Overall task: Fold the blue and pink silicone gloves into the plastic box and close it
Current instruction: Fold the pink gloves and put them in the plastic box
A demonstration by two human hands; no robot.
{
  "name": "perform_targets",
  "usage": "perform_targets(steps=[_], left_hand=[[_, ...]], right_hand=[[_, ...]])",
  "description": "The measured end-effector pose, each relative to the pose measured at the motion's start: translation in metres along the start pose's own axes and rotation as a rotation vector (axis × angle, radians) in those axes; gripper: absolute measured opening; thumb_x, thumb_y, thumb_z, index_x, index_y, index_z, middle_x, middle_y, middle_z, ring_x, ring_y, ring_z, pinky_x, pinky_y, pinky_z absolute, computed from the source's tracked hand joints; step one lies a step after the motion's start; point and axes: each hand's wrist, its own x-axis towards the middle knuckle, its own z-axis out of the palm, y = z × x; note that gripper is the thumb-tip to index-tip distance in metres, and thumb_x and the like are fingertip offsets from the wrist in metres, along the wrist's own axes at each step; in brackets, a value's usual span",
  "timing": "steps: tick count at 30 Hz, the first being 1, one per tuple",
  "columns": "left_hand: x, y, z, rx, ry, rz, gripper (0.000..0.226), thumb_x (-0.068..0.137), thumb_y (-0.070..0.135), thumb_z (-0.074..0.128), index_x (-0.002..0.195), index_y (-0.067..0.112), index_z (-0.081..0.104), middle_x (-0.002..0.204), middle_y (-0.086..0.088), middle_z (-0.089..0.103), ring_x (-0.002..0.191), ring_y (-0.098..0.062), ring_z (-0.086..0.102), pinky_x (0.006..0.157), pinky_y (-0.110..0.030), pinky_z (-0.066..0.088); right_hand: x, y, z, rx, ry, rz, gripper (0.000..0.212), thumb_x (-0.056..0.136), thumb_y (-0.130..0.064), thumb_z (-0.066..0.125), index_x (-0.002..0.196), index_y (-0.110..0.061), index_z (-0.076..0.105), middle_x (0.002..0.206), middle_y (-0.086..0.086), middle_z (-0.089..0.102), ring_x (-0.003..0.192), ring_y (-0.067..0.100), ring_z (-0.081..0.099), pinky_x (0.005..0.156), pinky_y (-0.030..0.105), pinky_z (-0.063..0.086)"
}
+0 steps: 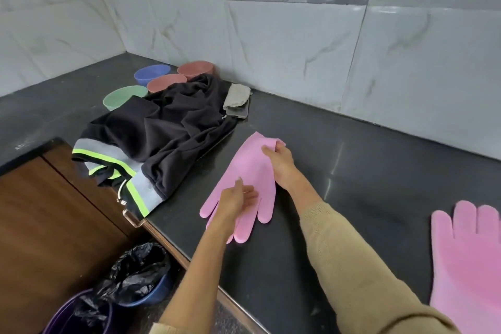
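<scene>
A pink silicone glove lies flat on the dark counter, fingers pointing toward me. My right hand pinches its cuff at the far end, and the cuff edge is lifted and curled. My left hand rests on the glove's palm near the fingers, its own fingers loosely spread. A second pink glove lies flat at the right edge of the view, fingers pointing away. No blue glove and no plastic box is in view.
A black garment with neon-yellow stripes lies left of the glove, a grey cloth on a phone behind it. Several coloured bowls stand in the back corner. Below the counter edge stand bins with a black bag.
</scene>
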Motion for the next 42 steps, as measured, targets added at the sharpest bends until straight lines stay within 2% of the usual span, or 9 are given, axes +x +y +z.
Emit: perform_targets(steps=[5,14,18,22,25,26,30,35,42], left_hand=[[-0.007,0.036,0.022,-0.449,-0.257,-0.268,0.075,0.094,0.060,0.023,0.122,-0.006,0.047,0.118,-0.028,0.059,0.099,-0.037,0.063,0.076,-0.042,0.053],[-0.031,0.094,0.113,-0.843,-0.802,-0.467,0.075,0.092,0.053,0.038,0.135,-0.008,0.040,0.132,-0.038,0.047,0.122,-0.051,0.047,0.106,-0.056,0.036],[-0.042,0.100,0.156,-0.769,-0.896,-0.457,0.059,0.094,0.044,0.039,0.123,-0.007,0.042,0.116,-0.035,0.057,0.092,-0.052,0.061,0.080,-0.067,0.048],[-0.063,0.074,0.176,-0.653,-1.007,-0.630,0.040,0.082,0.031,0.052,0.117,0.011,0.046,0.094,-0.025,0.067,0.073,-0.047,0.068,0.075,-0.044,0.056],[-0.070,0.037,0.198,-0.037,-1.079,-0.133,0.039,0.076,0.029,0.054,0.100,0.004,0.073,0.075,0.033,0.066,0.108,-0.009,0.063,0.091,-0.011,0.023],[-0.063,0.023,0.202,-0.010,-0.955,-0.114,0.039,0.079,0.019,0.055,0.108,-0.004,0.067,0.086,0.036,0.063,0.122,-0.022,0.053,0.095,-0.012,0.017],[-0.039,-0.023,0.173,0.040,-0.730,-0.339,0.048,0.088,0.013,0.054,0.131,-0.006,0.048,0.112,-0.020,0.064,0.103,-0.038,0.059,0.096,-0.049,0.045],[-0.029,-0.024,0.169,0.060,-0.656,-0.129,0.033,0.091,0.000,0.048,0.122,0.006,0.057,0.108,-0.019,0.066,0.093,-0.033,0.062,0.079,-0.043,0.051],[-0.032,-0.027,0.181,0.115,-0.518,0.047,0.023,0.093,0.000,0.050,0.112,0.009,0.059,0.102,-0.009,0.066,0.091,-0.026,0.063,0.072,-0.036,0.052]], right_hand=[[-0.020,-0.029,-0.033,0.044,-0.100,-0.090,0.049,0.096,-0.024,0.050,0.140,-0.008,0.037,0.139,0.011,0.047,0.126,0.026,0.047,0.108,0.042,0.039],[-0.113,-0.106,-0.136,-0.021,-0.225,-0.357,0.028,0.096,-0.033,0.048,0.116,-0.017,0.061,0.117,0.004,0.066,0.112,0.022,0.061,0.099,0.036,0.049],[-0.165,-0.106,-0.177,-0.231,-0.267,-0.366,0.035,0.095,-0.031,0.047,0.114,-0.003,0.058,0.094,0.001,0.072,0.087,0.014,0.066,0.082,0.024,0.051],[-0.198,-0.065,-0.210,-0.393,-0.274,-0.205,0.020,0.098,-0.012,0.043,0.095,-0.015,0.063,0.083,-0.020,0.069,0.084,-0.004,0.060,0.086,0.013,0.042],[-0.212,-0.023,-0.222,-0.446,-0.355,-0.016,0.024,0.097,-0.001,0.044,0.087,-0.011,0.063,0.069,-0.025,0.067,0.072,-0.011,0.058,0.078,0.006,0.043],[-0.214,-0.009,-0.224,-0.471,-0.391,0.040,0.020,0.095,0.002,0.046,0.091,-0.003,0.065,0.071,-0.024,0.068,0.072,-0.011,0.059,0.077,0.005,0.044],[-0.227,0.025,-0.226,-0.497,-0.450,0.077,0.044,0.076,0.023,0.045,0.117,0.014,0.056,0.123,0.015,0.063,0.118,0.012,0.057,0.103,0.016,0.040],[-0.235,0.034,-0.228,-0.402,0.016,0.054,0.035,0.078,0.004,0.054,0.097,-0.019,0.070,0.101,-0.006,0.071,0.101,0.008,0.065,0.084,0.021,0.051],[-0.224,0.048,-0.207,-0.469,0.775,0.043,0.011,0.085,-0.010,0.061,0.094,-0.003,0.060,0.086,0.014,0.067,0.073,0.031,0.066,0.074,0.045,0.057]])
